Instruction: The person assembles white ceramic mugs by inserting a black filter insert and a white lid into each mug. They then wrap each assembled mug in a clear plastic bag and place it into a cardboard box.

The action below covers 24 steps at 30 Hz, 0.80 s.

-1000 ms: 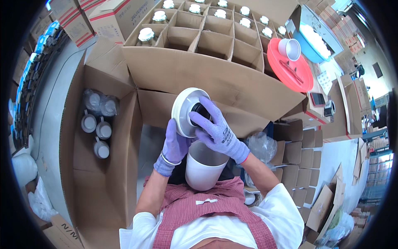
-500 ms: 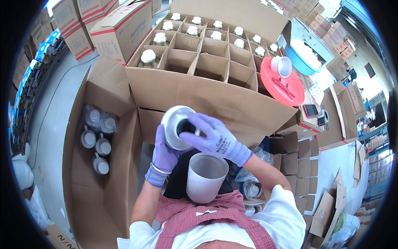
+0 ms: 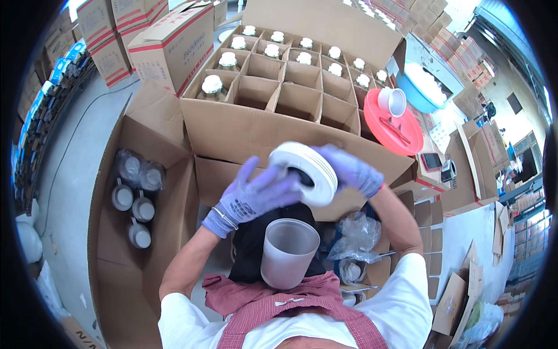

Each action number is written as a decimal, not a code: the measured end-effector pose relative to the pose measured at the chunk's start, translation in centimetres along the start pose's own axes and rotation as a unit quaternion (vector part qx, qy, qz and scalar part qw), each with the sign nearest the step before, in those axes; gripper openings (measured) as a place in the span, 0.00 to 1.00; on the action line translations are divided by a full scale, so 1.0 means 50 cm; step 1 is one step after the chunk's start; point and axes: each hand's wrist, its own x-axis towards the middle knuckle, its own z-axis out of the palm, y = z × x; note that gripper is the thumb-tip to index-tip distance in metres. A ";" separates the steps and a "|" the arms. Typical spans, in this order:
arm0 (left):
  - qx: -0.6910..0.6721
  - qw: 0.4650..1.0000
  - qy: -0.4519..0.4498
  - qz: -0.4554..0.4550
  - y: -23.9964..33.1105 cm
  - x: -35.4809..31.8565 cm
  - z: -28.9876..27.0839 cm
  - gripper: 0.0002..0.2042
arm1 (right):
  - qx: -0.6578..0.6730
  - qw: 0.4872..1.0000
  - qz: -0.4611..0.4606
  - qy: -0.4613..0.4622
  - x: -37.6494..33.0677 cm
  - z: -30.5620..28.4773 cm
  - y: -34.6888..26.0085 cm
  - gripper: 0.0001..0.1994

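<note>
In front of the tall carton, my right hand grips a round white lid-like part with a dark centre, holding it tilted. Purple gloves cover both hands. My left hand has its fingers spread, with the tips overlapping the near side of the part; whether they touch it is unclear. Below, a frosted, pale grey open-topped canister stands upright in my lap, on the red checked apron.
A divided carton ahead holds several white-capped bottles. At its right corner rests a red tray with white cups. An open box on the left holds several white cups. Plastic bags lie right.
The white part has moved right and turned to face left. My right hand has gone from its centre to its right side; my left hand has released its edge and spread its fingers.
</note>
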 end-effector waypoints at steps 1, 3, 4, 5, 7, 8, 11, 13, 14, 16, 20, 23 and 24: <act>-0.013 0.996 -0.036 -0.076 -0.012 -0.017 0.009 0.24 | -0.158 0.985 0.006 0.067 0.010 -0.021 -0.059 0.26; -0.170 0.962 -0.034 -0.212 -0.015 -0.006 -0.002 0.25 | -0.407 0.865 -0.115 0.272 0.045 -0.082 -0.126 0.30; -0.246 0.936 0.027 -0.248 0.010 -0.003 0.019 0.24 | -0.525 0.750 -0.168 0.365 0.084 -0.146 -0.131 0.32; -0.336 0.897 0.040 -0.285 0.046 -0.004 0.039 0.22 | -0.558 0.740 -0.110 0.360 0.125 -0.197 -0.140 0.34; -0.439 0.843 0.031 -0.309 0.103 -0.019 0.057 0.19 | -0.656 0.670 0.042 0.346 0.213 -0.247 -0.151 0.36; -0.446 0.841 0.007 -0.307 0.115 -0.044 0.054 0.18 | -0.707 0.635 0.045 0.307 0.229 -0.193 -0.184 0.31; -0.479 0.794 0.017 -0.374 0.127 -0.090 0.054 0.16 | -0.661 0.609 -0.271 0.345 0.316 -0.035 -0.243 0.25; -0.517 0.725 0.040 -0.454 0.114 -0.091 0.041 0.15 | -0.612 0.663 -0.356 0.243 0.405 0.067 -0.254 0.24; -0.539 0.688 0.055 -0.482 0.098 -0.077 0.033 0.15 | -0.579 0.696 -0.371 0.206 0.450 0.097 -0.248 0.25; -0.553 0.653 0.074 -0.512 0.064 -0.069 0.022 0.16 | -0.636 0.659 -0.314 0.249 0.509 0.138 -0.231 0.28; -0.572 0.613 0.125 -0.530 0.007 -0.082 0.009 0.19 | -0.501 0.803 -0.268 0.176 0.521 0.119 -0.262 0.32; -0.644 0.473 0.251 -0.547 -0.047 -0.069 0.003 0.26 | -0.435 0.715 -0.451 0.312 0.453 0.101 -0.284 0.30; -0.666 0.422 0.270 -0.552 -0.072 -0.043 -0.004 0.28 | -0.406 0.637 -0.552 0.354 0.425 0.081 -0.300 0.29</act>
